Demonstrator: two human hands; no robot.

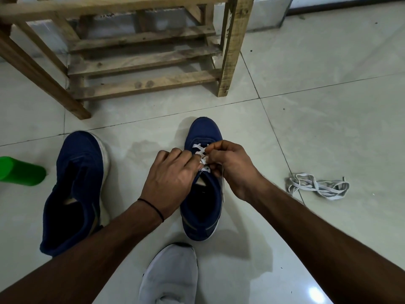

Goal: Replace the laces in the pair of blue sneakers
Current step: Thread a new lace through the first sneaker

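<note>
Head view: left hand point(173, 181) and right hand point(230, 165) curled, pinching white lace point(200, 151) on blue sneaker point(202, 189).

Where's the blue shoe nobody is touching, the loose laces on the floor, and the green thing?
Untouched blue shoe point(81, 154): head view, on its blue upper.
Loose laces point(318, 187): head view, middle of the tangle.
Green thing point(22, 174): head view, on its rounded side.
</note>
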